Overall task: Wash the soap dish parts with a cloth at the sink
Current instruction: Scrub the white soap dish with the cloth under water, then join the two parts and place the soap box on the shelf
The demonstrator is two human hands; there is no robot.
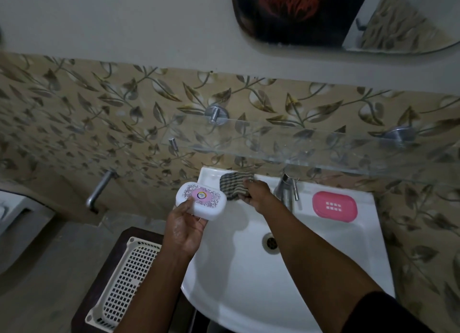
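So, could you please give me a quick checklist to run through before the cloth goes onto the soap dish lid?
1. Left hand grips the white soap dish lid: ok.
2. Right hand holds the striped cloth: ok.
3. Lid is over the sink basin: not ok, it hangs at the left rim, partly outside.
4. Water runs from the tap: not ok, no stream shows.
5. Pink soap dish tray rests apart on the sink ledge: ok.
6. Cloth is wet or soapy: cannot tell.
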